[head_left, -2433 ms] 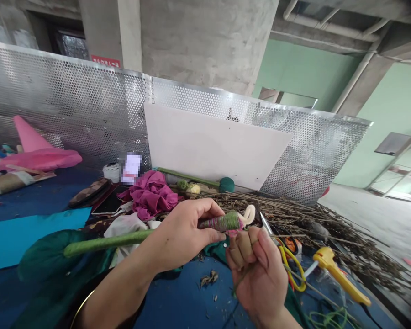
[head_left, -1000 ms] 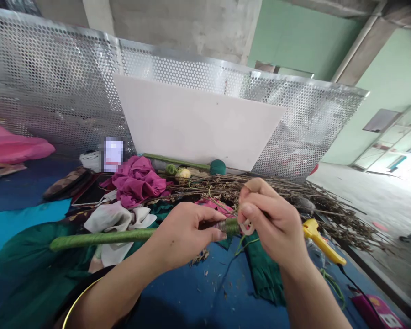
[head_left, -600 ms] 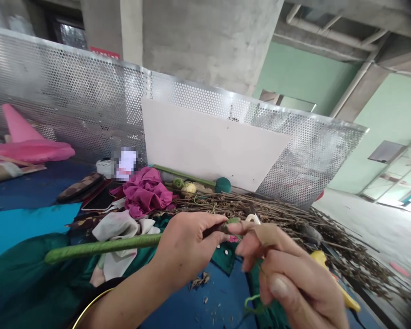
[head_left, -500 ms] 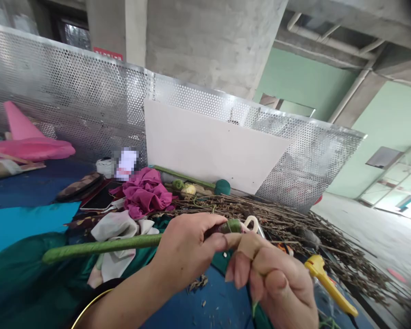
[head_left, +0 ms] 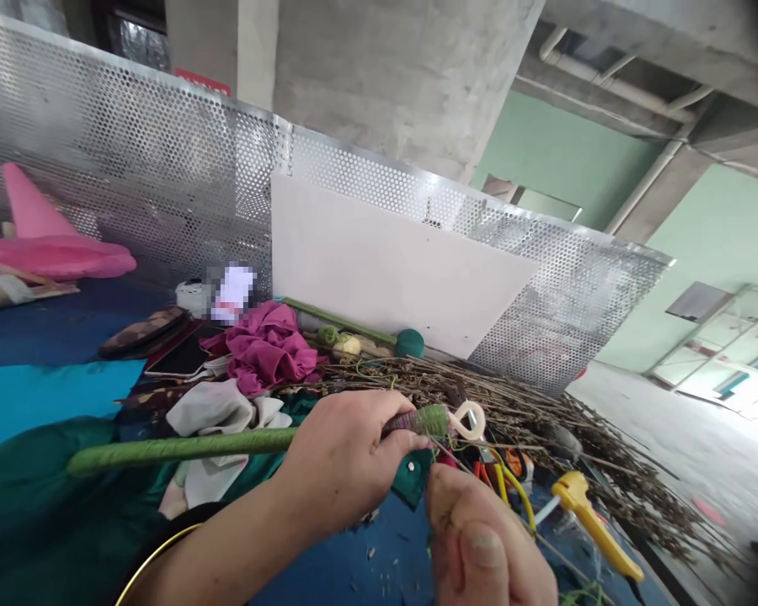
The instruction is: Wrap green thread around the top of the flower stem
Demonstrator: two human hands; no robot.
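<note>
My left hand (head_left: 341,471) is wrapped round a long stick (head_left: 189,449) covered in green yarn, lying nearly level. Just past my thumb, the stick's right end carries a purplish and green winding (head_left: 433,418). A cream-coloured loop (head_left: 471,419) sticks out from that tip. Below and to the right of it, my right hand (head_left: 489,539) is closed in a pinch, apart from the stick. A thin green thread runs down from the winding toward its fingers; the grip itself is partly hidden.
Beyond the hands lie bundled dry stems (head_left: 511,404), magenta cloth (head_left: 271,345) and a dark green yarn ball (head_left: 409,342). To the right are a yellow glue gun (head_left: 597,522) and yellow-handled pliers (head_left: 518,488). Dark green fabric (head_left: 31,505) covers the left. A perforated metal panel (head_left: 366,168) stands behind.
My right hand has moved down and away from the stick's tip, uncovering the cream loop, the winding and the pliers. My left hand keeps its hold on the stick.
</note>
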